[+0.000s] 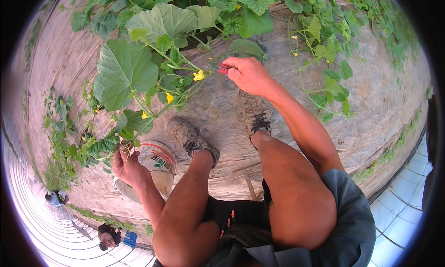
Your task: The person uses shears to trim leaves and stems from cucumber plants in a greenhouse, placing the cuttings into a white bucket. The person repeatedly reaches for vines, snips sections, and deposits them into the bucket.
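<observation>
My left hand [130, 164] pinches the tip of a leafy vine [161, 110] at the left, above a printed plastic bucket [158, 157]. From there the stem slants up to the right, with yellow flowers [199, 75] along it. My right hand [245, 74], its fingers closed, holds a small red-handled tool [224, 68] near the upper end of this stem. The tool's blade is too thin and blurred to tell its kind. Large green leaves [127, 74] spread to the left of the stem.
My muddy shoes [194, 140] stand on plastic ground film [222, 128]. More vines lie at the top, left and right [333, 86]. A wooden piece [249, 185] shows between my legs. Two other people [108, 236] are far off at the lower left, one near a blue container [129, 239].
</observation>
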A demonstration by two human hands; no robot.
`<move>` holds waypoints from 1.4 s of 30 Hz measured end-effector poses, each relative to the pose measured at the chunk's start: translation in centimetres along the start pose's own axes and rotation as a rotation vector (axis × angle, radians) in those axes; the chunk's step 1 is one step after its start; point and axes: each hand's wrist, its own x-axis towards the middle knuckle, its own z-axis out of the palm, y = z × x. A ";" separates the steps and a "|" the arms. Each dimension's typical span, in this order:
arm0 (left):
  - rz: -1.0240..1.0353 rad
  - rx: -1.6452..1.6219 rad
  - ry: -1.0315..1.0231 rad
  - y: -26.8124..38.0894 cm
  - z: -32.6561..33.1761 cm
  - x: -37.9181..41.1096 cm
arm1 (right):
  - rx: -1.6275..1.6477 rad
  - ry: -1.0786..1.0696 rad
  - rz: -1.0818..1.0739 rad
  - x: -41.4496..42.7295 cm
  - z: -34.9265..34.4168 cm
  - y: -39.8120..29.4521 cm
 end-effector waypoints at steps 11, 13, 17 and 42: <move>-0.012 -0.039 -0.025 0.1 -0.4 -0.2 | 0.362 -0.006 -0.005 2.2 1.0 -1.4; -0.028 -0.058 -0.024 0.2 -0.2 -0.3 | 0.482 -0.027 -0.110 2.4 1.7 -1.3; -0.054 -0.031 -0.019 0.2 0.1 -0.4 | 0.645 -0.199 -0.182 2.1 2.4 -0.9; 0.190 -0.078 -0.043 6.3 3.1 3.4 | 0.038 -0.442 0.036 0.1 5.7 5.5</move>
